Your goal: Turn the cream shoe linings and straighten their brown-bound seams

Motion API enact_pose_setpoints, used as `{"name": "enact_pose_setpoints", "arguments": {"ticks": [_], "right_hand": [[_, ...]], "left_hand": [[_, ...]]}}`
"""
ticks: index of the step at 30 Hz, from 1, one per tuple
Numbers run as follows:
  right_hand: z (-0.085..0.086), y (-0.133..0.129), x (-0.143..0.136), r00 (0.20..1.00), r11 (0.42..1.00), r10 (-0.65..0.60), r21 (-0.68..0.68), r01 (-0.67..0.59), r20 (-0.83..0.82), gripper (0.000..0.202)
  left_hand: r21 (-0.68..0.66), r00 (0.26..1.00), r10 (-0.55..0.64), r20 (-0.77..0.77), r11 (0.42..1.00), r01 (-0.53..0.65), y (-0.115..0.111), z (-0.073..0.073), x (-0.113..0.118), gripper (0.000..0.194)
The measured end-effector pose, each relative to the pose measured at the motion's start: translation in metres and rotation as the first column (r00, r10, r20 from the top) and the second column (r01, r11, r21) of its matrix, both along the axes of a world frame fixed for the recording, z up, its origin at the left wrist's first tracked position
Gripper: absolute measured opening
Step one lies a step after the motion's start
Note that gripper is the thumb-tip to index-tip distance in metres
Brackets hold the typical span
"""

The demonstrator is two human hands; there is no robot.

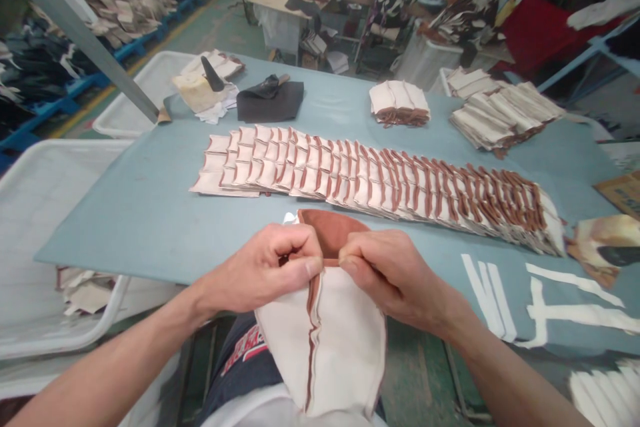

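A sewn leather piece (350,340) hangs over my lap, its pale backing facing me and a raised, open seam running down it. At its top edge the reddish-brown leather face shows. My left hand (273,263) pinches that edge beside the seam, thumb against fingers. A little to the right, my right hand (387,273) grips the same edge with thumb and curled fingers. Just beyond my hands lies a long overlapping row of similar leather pieces (350,177), pale sides up with brown edges showing.
On the blue-grey table (135,213) are white strips (493,297) at right, a dark folded cloth (270,103) and a roll of tape (610,240). More stacked pieces (399,100) sit at the back. White bins (60,160) stand left, by a metal post (100,47).
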State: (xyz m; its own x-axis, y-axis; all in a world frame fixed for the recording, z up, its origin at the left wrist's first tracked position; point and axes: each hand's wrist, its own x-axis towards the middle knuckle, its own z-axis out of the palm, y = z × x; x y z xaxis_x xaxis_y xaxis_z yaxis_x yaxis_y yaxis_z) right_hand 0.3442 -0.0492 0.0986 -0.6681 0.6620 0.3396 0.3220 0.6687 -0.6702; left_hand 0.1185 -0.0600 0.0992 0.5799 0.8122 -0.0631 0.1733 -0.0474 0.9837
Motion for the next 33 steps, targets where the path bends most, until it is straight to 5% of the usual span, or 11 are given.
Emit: {"name": "enact_pose_setpoints", "arguments": {"ticks": [4,7,15,21,25,29,33], "right_hand": [[-0.013,-0.003,-0.011,0.986,0.993,-0.037,-0.117,0.017,-0.164,0.029],[-0.020,-0.007,-0.013,0.981,0.994,-0.051,-0.108,0.032,-0.185,0.028],[0.008,-0.006,-0.005,0.990,0.994,0.085,-0.058,-0.092,-0.109,0.035],[0.018,-0.005,-0.015,0.989,0.989,0.140,-0.038,-0.142,-0.048,0.039],[0.016,-0.015,-0.018,0.981,0.988,0.156,0.017,-0.155,-0.115,0.031],[0.019,-0.026,-0.011,0.986,0.985,0.166,0.058,-0.165,-0.005,0.025],[0.022,-0.029,-0.003,0.983,0.980,0.156,0.110,-0.166,0.098,0.027]], "left_hand": [[-0.336,0.919,0.178,0.353,0.940,-0.053,-0.011,-0.014,0.010,0.046],[-0.412,0.890,0.197,0.412,0.911,-0.011,-0.016,-0.020,0.010,0.049],[-0.067,0.990,-0.083,0.112,0.994,0.091,-0.009,0.008,-0.014,0.049],[0.063,0.996,-0.081,0.031,0.995,0.079,-0.013,0.013,-0.013,0.042],[-0.002,0.990,-0.043,0.135,0.999,0.043,-0.019,0.007,-0.015,0.049],[-0.055,0.988,-0.037,0.152,0.997,0.045,-0.025,0.005,-0.019,0.049],[0.238,0.993,-0.092,-0.070,0.965,0.106,-0.033,0.021,-0.021,0.030]]}}
